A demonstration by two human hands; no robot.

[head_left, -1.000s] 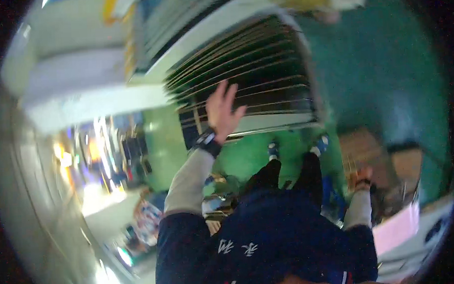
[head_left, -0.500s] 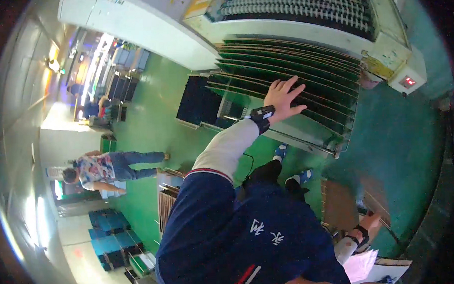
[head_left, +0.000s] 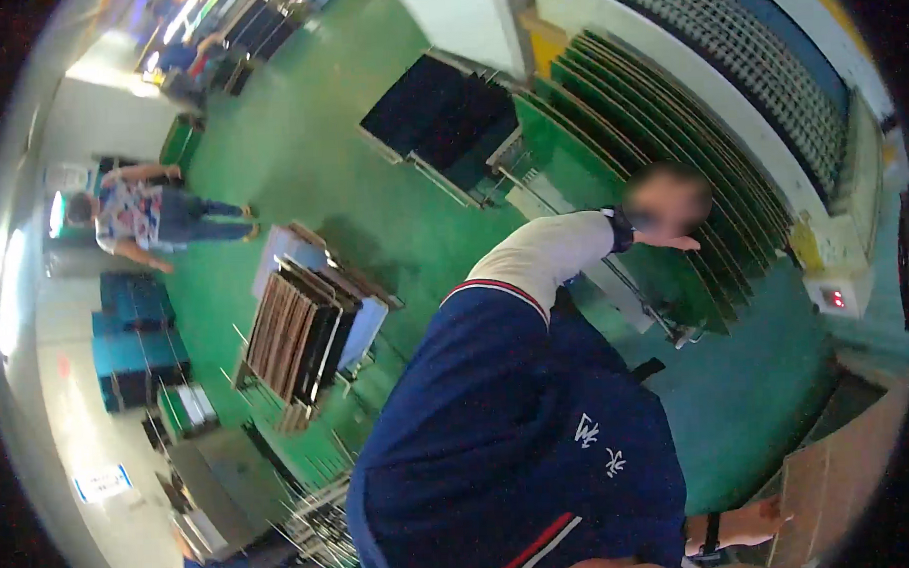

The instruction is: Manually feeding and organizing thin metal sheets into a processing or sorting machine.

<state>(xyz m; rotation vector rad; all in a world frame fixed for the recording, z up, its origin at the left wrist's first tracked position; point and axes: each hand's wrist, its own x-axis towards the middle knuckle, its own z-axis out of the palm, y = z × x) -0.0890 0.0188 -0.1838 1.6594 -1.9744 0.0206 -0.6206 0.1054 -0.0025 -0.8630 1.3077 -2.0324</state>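
Observation:
My left arm stretches out to a row of thin dark green panels (head_left: pixel 743 236) standing on edge in a rack (head_left: pixel 677 334) by the machine. My left hand (head_left: pixel 667 208) is at the panels' near edges. A blur covers most of its fingers, but the thumb shows stretched out, so the hand looks open. Whether it touches a panel I cannot make out. At the lower right, my right hand (head_left: pixel 748 524) is closed on the edge of a flat brown board (head_left: pixel 832 481), which runs off toward the dark rim of the picture.
A machine with rows of rollers (head_left: pixel 757 63) stands behind the rack, with a small control box (head_left: pixel 837 297) beside it. Left of the rack is a stack of black sheets (head_left: pixel 434 114). A cart holds brown boards (head_left: pixel 291 335). Another person (head_left: pixel 147 217) stands at the far left.
The view has swung, so the rack now appears farther right and the board cart shows fully. My right hand and the brown board are now lower and farther right in the picture.

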